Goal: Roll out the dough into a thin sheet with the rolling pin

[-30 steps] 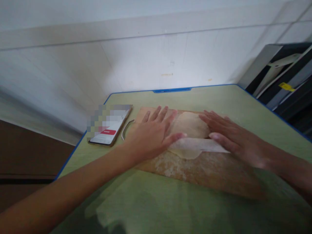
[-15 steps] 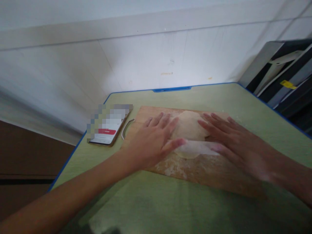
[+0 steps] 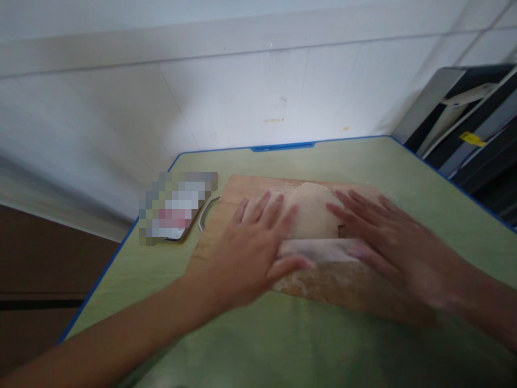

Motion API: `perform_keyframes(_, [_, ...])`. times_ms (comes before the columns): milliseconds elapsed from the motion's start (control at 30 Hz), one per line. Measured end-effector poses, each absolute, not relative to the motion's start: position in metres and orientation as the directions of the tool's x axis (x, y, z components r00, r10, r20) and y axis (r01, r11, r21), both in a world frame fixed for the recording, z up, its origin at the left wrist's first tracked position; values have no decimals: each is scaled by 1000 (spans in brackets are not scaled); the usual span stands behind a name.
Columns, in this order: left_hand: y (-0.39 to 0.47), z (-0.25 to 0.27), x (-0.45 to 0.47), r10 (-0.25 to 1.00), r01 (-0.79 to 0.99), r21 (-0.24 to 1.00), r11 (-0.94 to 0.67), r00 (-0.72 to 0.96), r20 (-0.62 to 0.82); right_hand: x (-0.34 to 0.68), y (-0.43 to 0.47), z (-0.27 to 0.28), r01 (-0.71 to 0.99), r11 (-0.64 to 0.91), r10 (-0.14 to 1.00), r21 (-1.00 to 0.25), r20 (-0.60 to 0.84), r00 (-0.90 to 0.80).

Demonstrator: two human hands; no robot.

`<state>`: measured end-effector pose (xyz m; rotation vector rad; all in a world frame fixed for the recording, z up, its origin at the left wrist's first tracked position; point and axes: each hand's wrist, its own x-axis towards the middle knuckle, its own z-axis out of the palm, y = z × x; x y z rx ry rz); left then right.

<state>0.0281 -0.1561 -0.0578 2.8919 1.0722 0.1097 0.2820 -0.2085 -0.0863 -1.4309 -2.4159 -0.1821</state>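
Observation:
A flattened sheet of dough (image 3: 313, 210) lies on a floured wooden board (image 3: 238, 186). Across its near edge runs a pale rolling pin (image 3: 319, 250), its ends covered by my hands. My left hand (image 3: 252, 242) rests over the pin's left part, palm down, fingers spread and thumb stretched along the near side. Over the right part lies my right hand (image 3: 383, 237), also flat with fingers apart and slightly blurred. Neither hand's fingers are wrapped around the pin.
Left of the board, a phone (image 3: 181, 205), partly pixelated, lies beside the board's metal handle (image 3: 205, 213). The green table (image 3: 343, 156) has a blue edge and meets a white wall (image 3: 242, 102). Dark framed objects (image 3: 464, 124) stand at the right.
The rolling pin has come slightly toward me, onto the dough's near edge, which earlier showed in front of it. My left hand has drawn back with it; both hands stay flat.

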Motion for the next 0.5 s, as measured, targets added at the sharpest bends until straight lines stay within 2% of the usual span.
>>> perform_keyframes(133, [-176,-61,21,560,556,70,-828,825,75,280,-228,-93,869,495,813,-19,363,-455])
perform_keyframes(233, [-150,-57,30,665,663,52,-747,746,45,280,-206,-83,890,451,860,-62,295,-416])
perform_keyframes(300, [-130,-54,38,735,731,83,-678,677,38,279,-188,-75,895,427,882,-131,277,-380])
perform_keyframes(367, [-124,-53,41,746,742,79,-665,663,54,277,-182,-72,897,417,889,-147,272,-368])
perform_keyframes(500, [-155,-58,31,673,677,-38,-735,735,77,272,-210,-85,891,453,821,-27,402,-405])
